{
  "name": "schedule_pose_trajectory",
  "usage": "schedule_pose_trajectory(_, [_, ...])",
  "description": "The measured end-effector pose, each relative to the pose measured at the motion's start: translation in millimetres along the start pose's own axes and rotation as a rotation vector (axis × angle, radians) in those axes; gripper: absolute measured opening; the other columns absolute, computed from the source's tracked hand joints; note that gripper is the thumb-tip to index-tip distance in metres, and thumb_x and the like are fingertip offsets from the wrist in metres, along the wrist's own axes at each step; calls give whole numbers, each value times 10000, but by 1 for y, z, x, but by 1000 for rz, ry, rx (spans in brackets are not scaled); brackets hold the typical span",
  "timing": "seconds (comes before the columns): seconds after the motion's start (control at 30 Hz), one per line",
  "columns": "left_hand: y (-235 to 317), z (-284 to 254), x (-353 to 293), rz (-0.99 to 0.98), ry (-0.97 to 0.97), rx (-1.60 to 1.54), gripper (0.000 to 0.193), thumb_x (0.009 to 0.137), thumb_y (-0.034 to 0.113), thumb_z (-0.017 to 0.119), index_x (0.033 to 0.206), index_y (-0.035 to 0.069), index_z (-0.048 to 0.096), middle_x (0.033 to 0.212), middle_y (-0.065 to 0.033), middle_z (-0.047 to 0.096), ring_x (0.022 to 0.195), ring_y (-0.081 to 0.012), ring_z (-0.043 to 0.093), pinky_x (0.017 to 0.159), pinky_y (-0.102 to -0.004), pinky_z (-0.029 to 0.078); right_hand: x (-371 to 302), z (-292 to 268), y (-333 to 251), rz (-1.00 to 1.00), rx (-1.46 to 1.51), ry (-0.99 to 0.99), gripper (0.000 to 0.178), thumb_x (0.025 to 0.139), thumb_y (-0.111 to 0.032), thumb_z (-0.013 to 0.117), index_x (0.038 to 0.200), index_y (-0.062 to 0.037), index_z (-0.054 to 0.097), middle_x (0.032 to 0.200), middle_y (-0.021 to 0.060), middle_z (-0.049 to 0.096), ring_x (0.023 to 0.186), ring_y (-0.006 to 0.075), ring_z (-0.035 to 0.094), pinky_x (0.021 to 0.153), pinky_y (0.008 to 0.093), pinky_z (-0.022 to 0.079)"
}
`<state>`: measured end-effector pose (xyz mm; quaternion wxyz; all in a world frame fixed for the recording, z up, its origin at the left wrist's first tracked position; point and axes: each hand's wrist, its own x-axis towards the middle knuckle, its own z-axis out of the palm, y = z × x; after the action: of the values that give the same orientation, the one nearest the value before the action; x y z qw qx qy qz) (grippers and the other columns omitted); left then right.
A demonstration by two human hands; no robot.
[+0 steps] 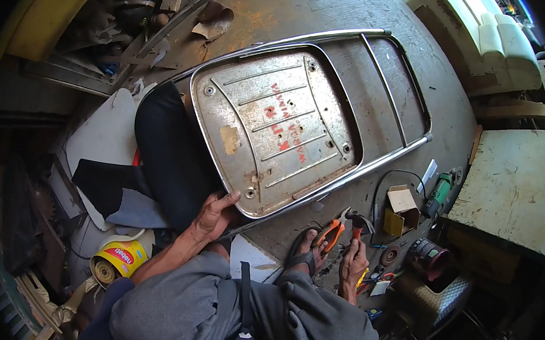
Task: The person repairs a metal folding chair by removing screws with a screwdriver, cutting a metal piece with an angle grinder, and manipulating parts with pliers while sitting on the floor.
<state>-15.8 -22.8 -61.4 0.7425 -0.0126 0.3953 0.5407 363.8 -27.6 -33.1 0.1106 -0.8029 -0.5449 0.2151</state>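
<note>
Gripping panel (277,122) rim, left fingers (223,203), hammer (358,230) in right fingers (354,249), floor (449,114) beyond frame (393,155).

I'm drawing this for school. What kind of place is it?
Probably a repair workshop: I can see a hammer, a green power grinder and a metal chair frame.

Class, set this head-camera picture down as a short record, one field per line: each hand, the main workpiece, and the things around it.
Left hand: grips the near rim of the metal panel
Right hand: holds a hammer by its handle
Workpiece: metal panel with faded red lettering, chrome tubular frame around and beyond it
Left of panel: black padded piece
Beside hammer: orange-handled pliers
Farther right: small open box, green power tool
</note>
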Motion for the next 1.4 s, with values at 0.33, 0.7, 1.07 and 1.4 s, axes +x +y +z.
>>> schedule_pose_trajectory(0.33, [-2, -3, 0, -26, 3, -45, 677, 915, 321, 742, 1418, -46, 475, 1404, -153, 566, 1317, -279, 511, 1158, -452, 354, 148, 35, -130, -557, -288, 106, 353, 913, -283, 701, 1213, -102, 663, 1180, 150, 662, 1089, 354, 582, 967, 470, 457])
schedule_pose_trajectory(0.7, [-6, -12, 3, -5, -21, -66, 579, 956, 264, 702, 1412, -33, 503, 1412, -127, 570, 1318, -246, 503, 1154, -402, 337, 199, 47, -152, -289, -474, -325, 362, 846, -293, 737, 1144, -93, 700, 1034, 201, 730, 1011, 419, 679, 898, 492, 527])
schedule_pose_trajectory(1.07, [-2, -11, 1, -6, -50, -53, 647, 941, 300, 711, 1430, -40, 460, 1407, -150, 559, 1315, -275, 516, 1147, -449, 378, 62, 74, -207, -1156, 123, -514, 303, 795, -145, 791, 1095, -133, 750, 929, 40, 687, 885, 244, 608, 798, 369, 508])
schedule_pose_trajectory(1.4, [-1, -14, 1, -21, -69, -62, 585, 963, 269, 687, 1420, -28, 477, 1375, -131, 579, 1281, -254, 537, 1123, -439, 399, 31, 97, -195, -1139, 47, -405, 526, 733, -145, 772, 1250, -198, 691, 978, 32, 644, 926, 251, 599, 783, 399, 508])
